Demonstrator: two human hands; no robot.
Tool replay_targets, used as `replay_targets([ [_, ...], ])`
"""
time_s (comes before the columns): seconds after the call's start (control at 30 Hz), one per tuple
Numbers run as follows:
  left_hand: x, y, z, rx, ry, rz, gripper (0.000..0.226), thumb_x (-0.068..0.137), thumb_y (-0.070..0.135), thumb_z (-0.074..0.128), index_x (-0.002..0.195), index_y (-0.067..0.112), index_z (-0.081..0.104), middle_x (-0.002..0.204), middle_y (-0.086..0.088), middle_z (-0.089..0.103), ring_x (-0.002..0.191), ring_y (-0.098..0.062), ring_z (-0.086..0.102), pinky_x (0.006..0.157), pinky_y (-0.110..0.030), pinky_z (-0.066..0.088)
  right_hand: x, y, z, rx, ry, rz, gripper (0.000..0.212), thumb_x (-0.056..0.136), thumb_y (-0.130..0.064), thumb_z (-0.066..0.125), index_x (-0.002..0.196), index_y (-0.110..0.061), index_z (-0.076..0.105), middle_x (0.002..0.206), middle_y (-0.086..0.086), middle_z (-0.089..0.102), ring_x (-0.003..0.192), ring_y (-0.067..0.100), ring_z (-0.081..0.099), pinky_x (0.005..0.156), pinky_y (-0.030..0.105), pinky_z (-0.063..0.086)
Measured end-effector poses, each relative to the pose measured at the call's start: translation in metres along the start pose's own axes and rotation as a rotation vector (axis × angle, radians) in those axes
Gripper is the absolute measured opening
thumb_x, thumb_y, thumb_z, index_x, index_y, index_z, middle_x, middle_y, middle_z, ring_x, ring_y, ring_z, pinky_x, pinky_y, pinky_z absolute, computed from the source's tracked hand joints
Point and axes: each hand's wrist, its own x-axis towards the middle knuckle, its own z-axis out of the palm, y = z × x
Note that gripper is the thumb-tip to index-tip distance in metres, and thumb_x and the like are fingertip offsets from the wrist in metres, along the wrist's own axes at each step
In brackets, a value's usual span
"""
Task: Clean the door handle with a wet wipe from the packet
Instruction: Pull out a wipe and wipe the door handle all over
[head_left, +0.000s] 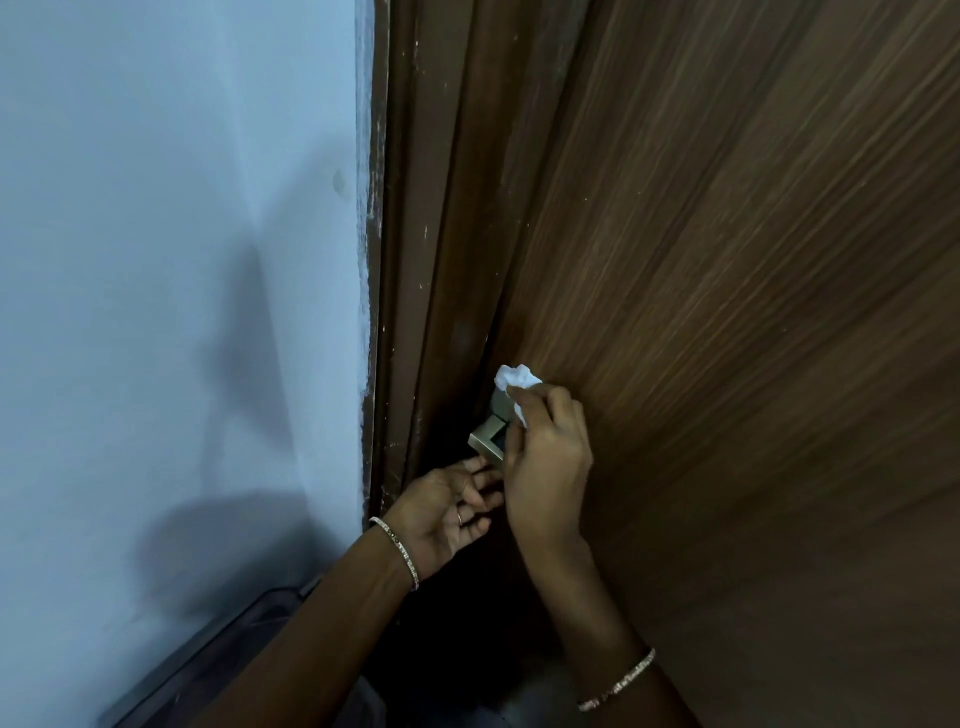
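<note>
Head view: right hand (545, 467) grip pinches wipe (511, 378) at handle (487, 444), left hand (441, 512) loose-fingered.

Matt brushed-metal door handle (487, 441), crumpled soft white wipe (514, 382), wood-grain door (727, 312), smooth painted wall (171, 260)

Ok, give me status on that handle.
Right hand pinches wipe, held against top of handle. Left hand open just below handle, holding nothing. Nothing in the way.

One head-worn wide-angle view — it faces forward and down, close to the door handle (479, 440), with the wall (156, 208) at left.
</note>
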Motion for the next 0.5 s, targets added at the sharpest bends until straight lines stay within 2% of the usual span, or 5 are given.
replay_targets([
  [0.1,0.000,0.000,-0.001,-0.006,-0.010,0.005,0.058,0.077,-0.011,0.035,0.121,0.017,0.060,0.097,0.007,0.071,0.071,-0.006,0.063,0.059,-0.022,0.041,0.008,0.004,0.006,-0.073,-0.099,-0.111,0.031,0.089,-0.002,0.063,0.118,-0.010,0.069,0.110,0.004,0.064,0.093,0.017,0.057,0.073,0.027,0.054],
  [0.27,0.001,-0.001,-0.003,-0.004,0.004,-0.016,0.043,0.075,-0.011,0.035,0.087,0.021,0.062,0.056,0.011,0.062,0.048,-0.003,0.057,0.058,-0.021,0.042,0.006,0.002,0.015,-0.068,-0.398,-0.218,0.041,0.095,-0.010,0.054,0.135,-0.015,0.058,0.133,0.000,0.058,0.124,0.012,0.049,0.091,0.022,0.049],
  [0.33,0.002,-0.001,-0.005,-0.005,-0.009,-0.017,0.046,0.074,-0.010,0.035,0.091,0.021,0.064,0.059,0.012,0.064,0.053,-0.004,0.058,0.058,-0.021,0.042,0.004,0.005,0.012,-0.045,-0.405,-0.179,0.045,0.092,-0.009,0.055,0.136,-0.018,0.056,0.134,0.001,0.058,0.122,0.013,0.052,0.091,0.022,0.051],
  [0.43,0.001,-0.002,-0.006,-0.004,-0.041,-0.009,0.058,0.074,-0.011,0.034,0.110,0.019,0.066,0.077,0.011,0.072,0.064,-0.004,0.063,0.059,-0.022,0.041,-0.004,0.013,0.003,0.019,-0.425,-0.090,0.044,0.087,-0.008,0.061,0.128,-0.023,0.064,0.128,-0.002,0.062,0.108,0.004,0.055,0.084,-0.001,0.033],
  [0.5,0.001,-0.002,-0.007,-0.012,-0.053,0.002,0.059,0.073,-0.012,0.034,0.113,0.018,0.066,0.092,0.009,0.074,0.074,-0.006,0.064,0.060,-0.022,0.042,-0.006,0.018,-0.003,0.041,-0.397,-0.084,0.043,0.082,0.000,0.063,0.118,-0.022,0.071,0.121,-0.003,0.069,0.109,0.011,0.059,0.084,0.004,0.035],
])
